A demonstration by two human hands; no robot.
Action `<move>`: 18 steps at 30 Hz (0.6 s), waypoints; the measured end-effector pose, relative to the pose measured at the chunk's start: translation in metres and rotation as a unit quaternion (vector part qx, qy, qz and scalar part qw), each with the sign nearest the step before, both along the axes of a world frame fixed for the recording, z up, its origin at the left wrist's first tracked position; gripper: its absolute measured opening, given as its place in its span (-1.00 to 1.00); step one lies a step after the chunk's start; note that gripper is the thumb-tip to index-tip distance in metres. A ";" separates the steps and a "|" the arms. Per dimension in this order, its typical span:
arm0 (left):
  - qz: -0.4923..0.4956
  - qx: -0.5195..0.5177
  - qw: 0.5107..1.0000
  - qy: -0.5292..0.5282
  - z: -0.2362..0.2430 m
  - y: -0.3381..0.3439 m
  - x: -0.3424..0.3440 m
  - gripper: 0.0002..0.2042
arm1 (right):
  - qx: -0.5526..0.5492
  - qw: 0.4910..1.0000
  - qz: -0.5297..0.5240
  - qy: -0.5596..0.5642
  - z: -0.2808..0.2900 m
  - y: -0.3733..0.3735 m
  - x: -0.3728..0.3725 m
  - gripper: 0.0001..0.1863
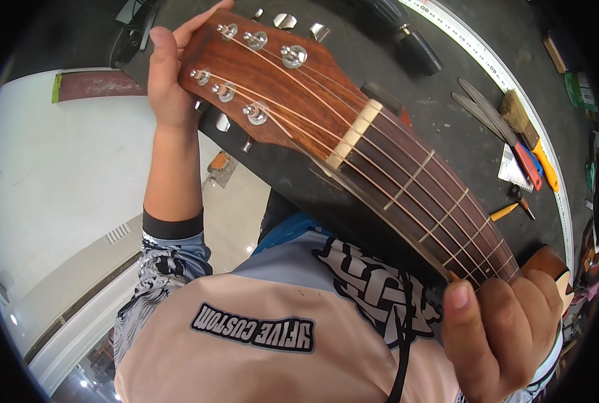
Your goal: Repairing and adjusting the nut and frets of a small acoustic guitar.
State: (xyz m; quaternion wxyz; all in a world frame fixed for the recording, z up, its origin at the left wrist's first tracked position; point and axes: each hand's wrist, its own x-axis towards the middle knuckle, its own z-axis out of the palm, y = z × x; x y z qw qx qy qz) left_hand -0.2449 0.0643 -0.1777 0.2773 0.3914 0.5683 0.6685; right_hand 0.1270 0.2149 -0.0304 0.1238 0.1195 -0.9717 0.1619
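Our right hand [504, 329] is curled, thumb apart, at the neck [447, 218] on the body side of the nut [355, 133]; we cannot tell whether it grips the neck or only covers the strings. The guitar [380, 153] spans both sides of the nut. On the opposite side, our left hand [168, 84], half closed, holds the headstock [272, 84], thumb upright, fingers behind. Beyond the nut lie scissors [495, 123] and a brush [531, 138].
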 end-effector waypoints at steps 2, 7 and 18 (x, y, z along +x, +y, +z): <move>-0.001 0.005 1.000 -0.011 0.000 0.004 0.003 -0.14 | 0.071 0.994 0.016 0.082 -0.012 -0.007 -0.002 -0.62; -0.009 -0.005 1.000 0.014 0.001 -0.001 -0.001 -0.15 | 0.049 0.996 -0.024 -0.065 0.010 0.007 -0.023 -0.61; 0.007 -0.052 0.997 0.057 0.011 0.003 0.007 -0.13 | 0.004 0.977 -0.213 0.029 0.007 -0.014 0.026 -0.52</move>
